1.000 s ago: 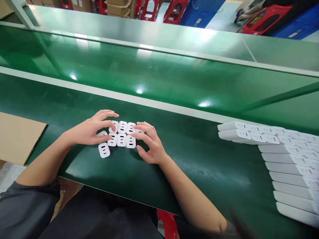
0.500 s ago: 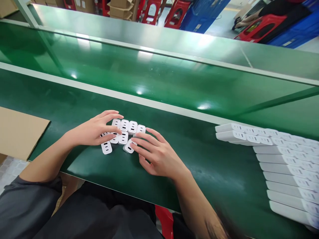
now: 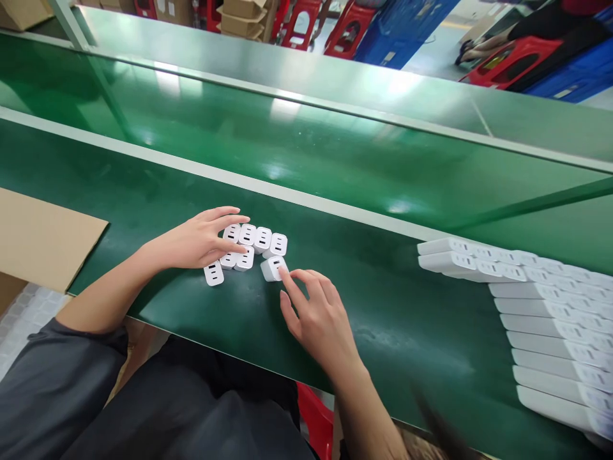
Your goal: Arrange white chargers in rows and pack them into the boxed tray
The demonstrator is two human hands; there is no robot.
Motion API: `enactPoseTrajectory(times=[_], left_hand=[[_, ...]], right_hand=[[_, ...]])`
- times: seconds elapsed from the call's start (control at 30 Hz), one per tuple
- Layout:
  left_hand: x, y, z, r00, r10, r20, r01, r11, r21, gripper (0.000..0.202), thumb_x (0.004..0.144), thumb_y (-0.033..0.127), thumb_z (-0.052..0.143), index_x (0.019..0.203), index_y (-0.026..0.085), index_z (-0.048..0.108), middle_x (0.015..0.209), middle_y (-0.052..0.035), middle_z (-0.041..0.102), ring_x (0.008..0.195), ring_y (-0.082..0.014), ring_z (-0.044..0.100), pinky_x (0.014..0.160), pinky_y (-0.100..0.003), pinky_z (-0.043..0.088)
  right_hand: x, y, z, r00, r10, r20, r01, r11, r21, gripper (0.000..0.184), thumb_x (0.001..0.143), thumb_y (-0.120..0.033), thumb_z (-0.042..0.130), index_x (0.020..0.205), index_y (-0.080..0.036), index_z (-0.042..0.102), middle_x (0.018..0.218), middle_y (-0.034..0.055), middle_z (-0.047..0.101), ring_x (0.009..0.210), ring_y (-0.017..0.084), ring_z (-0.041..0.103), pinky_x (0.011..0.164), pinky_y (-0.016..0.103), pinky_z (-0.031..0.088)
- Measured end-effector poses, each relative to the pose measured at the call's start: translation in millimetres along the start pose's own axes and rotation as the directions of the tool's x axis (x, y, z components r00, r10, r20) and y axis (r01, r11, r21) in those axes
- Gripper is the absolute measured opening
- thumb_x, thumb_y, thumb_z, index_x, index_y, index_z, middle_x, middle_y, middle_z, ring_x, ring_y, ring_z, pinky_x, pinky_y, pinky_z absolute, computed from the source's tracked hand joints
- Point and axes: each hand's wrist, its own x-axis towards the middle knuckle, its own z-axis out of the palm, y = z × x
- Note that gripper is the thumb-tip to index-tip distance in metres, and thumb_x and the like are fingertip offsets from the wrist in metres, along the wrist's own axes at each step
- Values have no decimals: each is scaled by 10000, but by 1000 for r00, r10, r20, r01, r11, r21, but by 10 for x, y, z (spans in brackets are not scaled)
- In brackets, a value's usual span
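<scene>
Green worktop runs across the scene, with a pale strip along its far side and a shiny green panel beyond that. Farther off, past a long grey-green bench, are cardboard boxes on the left, red stools around the middle and a blue bin to their right. At the far right, part of another person in dark clothes shows beside another red stool.

Left of the middle, a small cluster of white chargers lies on the worktop, slotted faces up. Four make the far row, side by side; the nearer ones lie partly under the left hand. That hand is open, its fingers spread over the left part of the cluster, one fingertip on a charger of the nearer row.

One single charger sits tilted just to the right of that nearer row, close to the right end of the far row. The right hand touches its right side with the index fingertip; the thumb is apart from it and the other fingers are loosely bent, so the hand is not closed around it.

Well to the right, a big block of stacked chargers fills the worktop's edge. At the left lies a sheet of cardboard.
</scene>
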Motion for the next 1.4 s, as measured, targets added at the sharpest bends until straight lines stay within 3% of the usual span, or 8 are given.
enactPoseTrajectory(times=[0.23, 0.4, 0.63, 0.8, 0.93, 1.13, 1.3, 1.4], left_hand=[[-35, -46, -95, 998, -38, -58, 34, 998, -53, 325, 932, 176, 463, 1141, 273, 691, 1451, -66, 483, 1414, -286, 349, 1144, -494, 376], [-88, -90, -202, 987, -144, -76, 139, 988, -64, 248, 934, 219, 432, 1090, 226, 624, 1302, -74, 560, 1282, -239, 457, 1075, -430, 425], [-121, -137, -263, 939, -285, 193, 321, 927, -193, 293, 912, 344, 483, 1159, 206, 562, 1161, -54, 618, 873, -153, 608, 753, -260, 467], [-120, -160, -309, 865, -279, 418, 398, 888, -231, 391, 927, 305, 432, 1299, 244, 539, 1203, -28, 658, 881, -123, 637, 732, -214, 449], [-180, -189, -377, 830, -295, 474, 432, 876, -213, 353, 922, 328, 455, 1227, 256, 616, 1106, -7, 708, 880, -122, 649, 709, -191, 444], [-440, -108, -446, 842, -271, 466, 434, 854, -287, 357, 910, 293, 471, 1223, 268, 641, 1205, -11, 693, 999, -147, 659, 742, -191, 482], [-767, 135, -240, 866, -456, 207, 495, 840, -221, 646, 882, 504, 589, 1471, 313, 403, 1413, -61, 548, 1241, -226, 563, 956, -298, 489], [-872, 229, -55, 858, -500, 117, 513, 844, -157, 626, 901, 453, 579, 1481, 317, 387, 1378, -61, 569, 1245, -239, 553, 1020, -349, 463]], right_hand=[[108, -305, 85, 994, 68, -81, -54, 985, 165, 680, 943, -155, 489, 1572, -229, 241, 969, 112, 594, 873, 271, 579, 772, 429, 549], [243, -470, 65, 994, -46, -102, 67, 975, 212, 611, 925, -131, 507, 1503, -283, 380, 1160, 112, 640, 1109, 288, 590, 986, 491, 479], [379, -607, 273, 981, -170, 95, 159, 980, 118, 438, 975, -241, 514, 1412, -234, 512, 1481, 71, 512, 1380, 308, 430, 1162, 534, 308], [330, -630, 362, 987, -128, 95, 127, 992, 19, 469, 993, -292, 507, 1454, -211, 478, 1509, 52, 483, 1385, 284, 424, 1198, 488, 244], [310, -665, 411, 991, -109, 83, 109, 994, -3, 480, 994, -297, 501, 1464, -205, 471, 1504, 58, 488, 1386, 279, 420, 1205, 492, 223], [303, -674, 464, 995, -89, 37, 90, 996, -6, 477, 988, -277, 500, 1457, -191, 482, 1461, 78, 535, 1376, 279, 428, 1196, 484, 241], [293, -690, 505, 997, -75, 32, 75, 997, 2, 494, 988, -286, 495, 1472, -191, 462, 1491, 80, 500, 1383, 288, 410, 1194, 499, 233], [287, -720, 506, 997, -72, 9, 72, 997, -15, 485, 991, -285, 487, 1463, -175, 472, 1491, 78, 501, 1373, 287, 413, 1193, 492, 222]])
